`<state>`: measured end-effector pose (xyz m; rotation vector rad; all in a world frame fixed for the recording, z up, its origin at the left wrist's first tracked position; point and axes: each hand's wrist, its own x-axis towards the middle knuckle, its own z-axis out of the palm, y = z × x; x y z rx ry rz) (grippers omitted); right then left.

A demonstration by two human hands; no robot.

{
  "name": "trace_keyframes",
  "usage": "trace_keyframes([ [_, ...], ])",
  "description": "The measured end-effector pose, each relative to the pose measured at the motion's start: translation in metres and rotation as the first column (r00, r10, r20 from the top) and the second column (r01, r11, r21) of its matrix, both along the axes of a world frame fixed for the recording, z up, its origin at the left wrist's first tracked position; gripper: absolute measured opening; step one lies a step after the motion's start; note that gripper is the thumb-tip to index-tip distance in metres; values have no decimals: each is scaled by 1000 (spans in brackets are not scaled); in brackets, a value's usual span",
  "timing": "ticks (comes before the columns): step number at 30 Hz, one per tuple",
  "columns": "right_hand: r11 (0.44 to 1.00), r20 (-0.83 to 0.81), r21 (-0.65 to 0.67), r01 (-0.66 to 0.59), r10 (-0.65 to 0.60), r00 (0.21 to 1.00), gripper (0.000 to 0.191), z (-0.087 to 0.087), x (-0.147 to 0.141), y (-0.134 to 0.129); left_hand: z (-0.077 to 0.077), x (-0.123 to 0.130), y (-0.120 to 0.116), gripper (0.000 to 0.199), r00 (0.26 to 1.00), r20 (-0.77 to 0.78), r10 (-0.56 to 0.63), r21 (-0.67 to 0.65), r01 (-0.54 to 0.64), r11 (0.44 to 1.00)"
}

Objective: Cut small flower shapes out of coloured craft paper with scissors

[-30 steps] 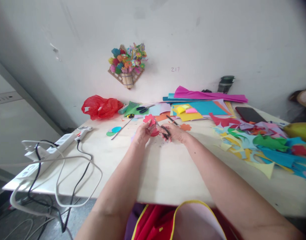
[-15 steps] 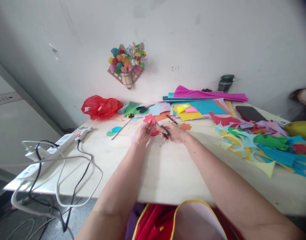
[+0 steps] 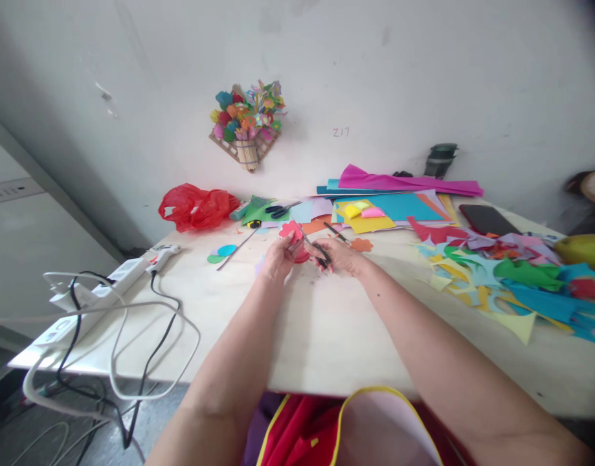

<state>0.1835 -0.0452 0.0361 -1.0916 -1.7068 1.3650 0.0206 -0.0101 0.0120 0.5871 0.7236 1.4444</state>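
Near the middle of the table, my left hand (image 3: 279, 257) pinches a red flower-shaped paper (image 3: 290, 231) between its fingers. My right hand (image 3: 343, 256) is closed round the black handles of a pair of scissors (image 3: 322, 256), whose blades point up and left to the red paper. Below the blades, another red paper piece (image 3: 302, 256) shows partly between my hands. An orange paper flower (image 3: 361, 244) lies just beyond my right hand, beside a dark pen-like object (image 3: 336, 233).
Paper scraps (image 3: 476, 278) and a phone (image 3: 489, 220) lie at the right. Coloured sheets (image 3: 408, 208) and dark-handled scissors (image 3: 276, 211) are at the back. A red bag (image 3: 197, 207), blue disc (image 3: 226, 250) and power strip (image 3: 93, 304) with cables are left.
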Motion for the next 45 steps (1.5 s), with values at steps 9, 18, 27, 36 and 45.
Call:
trace_keyframes([
  [9, 1000, -7, 7, 10, -10, 1000, 37, -2, 0, 1, -1, 0, 2, 11, 1000, 6, -5, 5, 5, 1000],
  [18, 1000, -5, 14, 8, -8, 1000, 37, -6, 1, 5, 1, 2, 0, 10, 1000, 22, 20, -44, -19, 999],
  [27, 1000, 25, 19, 18, -18, 1000, 33, -7, 1, 7, -1, 0, 2, 10, 999, 33, 1, -25, 0, 1000],
  [36, 999, 36, 28, 25, -26, 999, 34, -5, -1, 5, 6, 4, -5, 10, 998, 47, 32, -61, -29, 998],
  [45, 999, 18, 35, 18, -19, 1000, 32, -10, -1, 9, -2, 0, 2, 16, 1000, -17, -12, 26, 12, 1000],
])
